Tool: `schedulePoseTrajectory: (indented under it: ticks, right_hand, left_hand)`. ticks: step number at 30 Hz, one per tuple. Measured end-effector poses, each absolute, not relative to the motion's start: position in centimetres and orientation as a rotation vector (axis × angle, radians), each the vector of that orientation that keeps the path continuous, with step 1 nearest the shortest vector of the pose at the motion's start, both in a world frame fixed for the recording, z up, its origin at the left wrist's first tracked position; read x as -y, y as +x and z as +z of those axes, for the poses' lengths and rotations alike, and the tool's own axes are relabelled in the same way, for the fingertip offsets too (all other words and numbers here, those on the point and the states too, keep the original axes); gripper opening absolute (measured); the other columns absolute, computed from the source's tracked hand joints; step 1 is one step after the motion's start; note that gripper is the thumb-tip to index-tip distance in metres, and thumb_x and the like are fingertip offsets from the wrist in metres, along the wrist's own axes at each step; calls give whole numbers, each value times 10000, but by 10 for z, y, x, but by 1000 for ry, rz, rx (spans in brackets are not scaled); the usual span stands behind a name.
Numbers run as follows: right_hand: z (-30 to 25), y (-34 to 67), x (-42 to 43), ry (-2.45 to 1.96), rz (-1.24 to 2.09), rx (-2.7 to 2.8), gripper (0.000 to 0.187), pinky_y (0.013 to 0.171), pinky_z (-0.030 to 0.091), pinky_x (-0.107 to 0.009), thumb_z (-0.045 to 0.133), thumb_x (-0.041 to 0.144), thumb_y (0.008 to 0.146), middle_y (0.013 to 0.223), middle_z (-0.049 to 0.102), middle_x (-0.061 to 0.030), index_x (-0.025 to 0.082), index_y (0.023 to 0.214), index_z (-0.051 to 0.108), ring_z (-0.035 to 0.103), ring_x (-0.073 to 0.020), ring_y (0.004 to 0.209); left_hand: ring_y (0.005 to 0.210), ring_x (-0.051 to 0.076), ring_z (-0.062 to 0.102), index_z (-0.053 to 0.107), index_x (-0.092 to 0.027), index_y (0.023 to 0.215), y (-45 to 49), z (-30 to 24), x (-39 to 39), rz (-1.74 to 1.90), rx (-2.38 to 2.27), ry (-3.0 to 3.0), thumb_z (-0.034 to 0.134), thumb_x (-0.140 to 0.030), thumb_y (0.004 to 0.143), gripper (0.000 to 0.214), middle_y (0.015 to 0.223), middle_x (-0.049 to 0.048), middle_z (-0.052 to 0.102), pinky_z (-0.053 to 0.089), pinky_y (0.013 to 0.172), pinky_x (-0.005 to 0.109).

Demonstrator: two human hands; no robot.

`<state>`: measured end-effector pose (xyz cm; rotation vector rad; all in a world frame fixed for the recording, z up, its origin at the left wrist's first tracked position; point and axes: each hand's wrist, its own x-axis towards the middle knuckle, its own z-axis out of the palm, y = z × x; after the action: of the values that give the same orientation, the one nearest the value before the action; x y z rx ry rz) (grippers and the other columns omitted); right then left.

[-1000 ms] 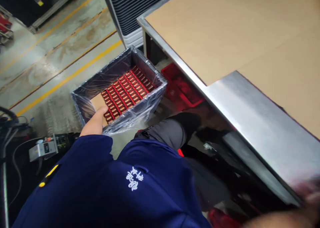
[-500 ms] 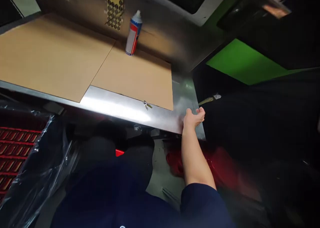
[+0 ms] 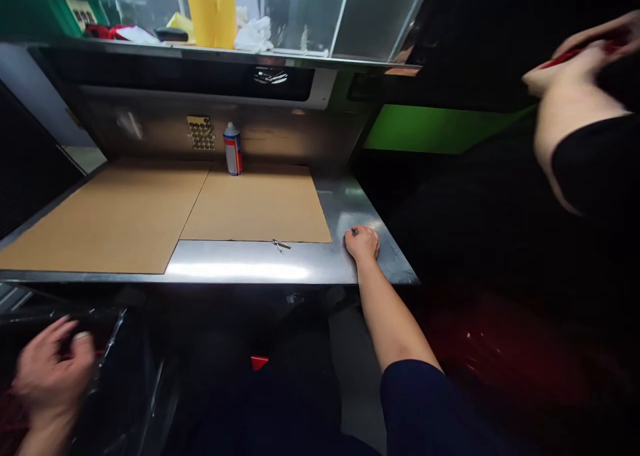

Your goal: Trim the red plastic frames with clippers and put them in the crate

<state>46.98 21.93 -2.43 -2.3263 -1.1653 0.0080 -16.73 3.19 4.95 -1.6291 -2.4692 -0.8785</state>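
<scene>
Head view: the right hand [image 3: 362,243], earlier open at the corner of the table [image 3: 250,269], now rests there as a closed fist. The left hand [image 3: 50,366], newly in view and blurred, hangs loosely open and empty beside the plastic-lined crate [image 3: 131,383].

Steel bench [image 3: 300,264] w/ cardboard sheets [image 3: 115,216], shelf [image 3: 210,55] above.

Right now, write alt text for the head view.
The person's right hand rests fisted on a corner of the steel workbench, near cardboard sheets and a spray can. The left hand, blurred, hangs low by black plastic film.
</scene>
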Motion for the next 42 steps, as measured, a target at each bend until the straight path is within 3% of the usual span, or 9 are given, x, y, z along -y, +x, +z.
schedulePoseTrajectory:
  ticks: [2, 5, 9, 12, 20, 33, 42]
  right_hand:
    - [-19, 462, -215, -2304, 25, 1209, 304, 1071, 498, -521, 650, 386, 996, 1322, 640, -102, 170, 1209, 664, 607, -269, 1236]
    - [-13, 449, -206, -2280, 48, 1264, 319, 1044, 527, -507, 646, 380, 1002, 1337, 632, -106, 175, 1247, 650, 623, -263, 1212]
    - [-10, 436, -191, -2258, 56, 1313, 321, 1031, 541, -495, 638, 374, 1008, 1357, 622, -108, 186, 1268, 642, 628, -257, 1202]
    - [-11, 432, -186, -2251, 44, 1332, 314, 1033, 541, -491, 631, 373, 1012, 1361, 620, -109, 191, 1268, 643, 627, -254, 1202]
    - [-14, 433, -186, -2249, 17, 1361, 294, 1025, 548, -476, 619, 368, 1020, 1363, 619, -108, 202, 1261, 647, 631, -244, 1189]
    - [-3, 429, -183, -2314, -8, 1224, 302, 978, 574, -455, 626, 370, 1017, 1317, 639, -103, 190, 1259, 643, 654, -234, 1135]
    - [2, 429, -181, -2392, -37, 1106, 297, 963, 581, -445, 632, 365, 1014, 1298, 646, -100, 189, 1253, 645, 661, -230, 1117]
  left_hand:
    - [1401, 267, 529, 583, -286, 1318, -134, 31, -93, -957, 2228, -1868, 431, -441, 996, 388, 1477, 32, 579, 410, 1221, 499]
    - [1566, 326, 305, 552, -129, 1376, -64, 8, -185, -848, 1922, -2208, 486, -425, 904, 561, 1605, 154, 438, 264, 1307, 465]
    - [1621, 377, 65, 328, 15, 1537, 9, -1, -248, -675, 1949, -2169, 414, -411, 940, 739, 1704, 265, 143, 130, 1314, 540]
    - [1600, 453, 64, 331, 81, 1513, 26, -7, -263, -644, 2090, -2104, 387, -389, 942, 742, 1667, 346, 149, 109, 1283, 624]
    - [1614, 422, 34, 365, -2, 1542, 21, -21, -276, -655, 2210, -2049, 367, -433, 926, 752, 1705, 287, 117, 31, 1256, 690]
    - [1621, 414, 34, 384, 27, 1529, 34, -23, -268, -634, 1869, -2225, 430, -392, 922, 738, 1697, 308, 139, -16, 1282, 642]
    - [1637, 359, 3, 343, -15, 1574, 44, -22, -255, -603, 1715, -2420, 472, -363, 943, 732, 1725, 254, 72, -84, 1305, 581]
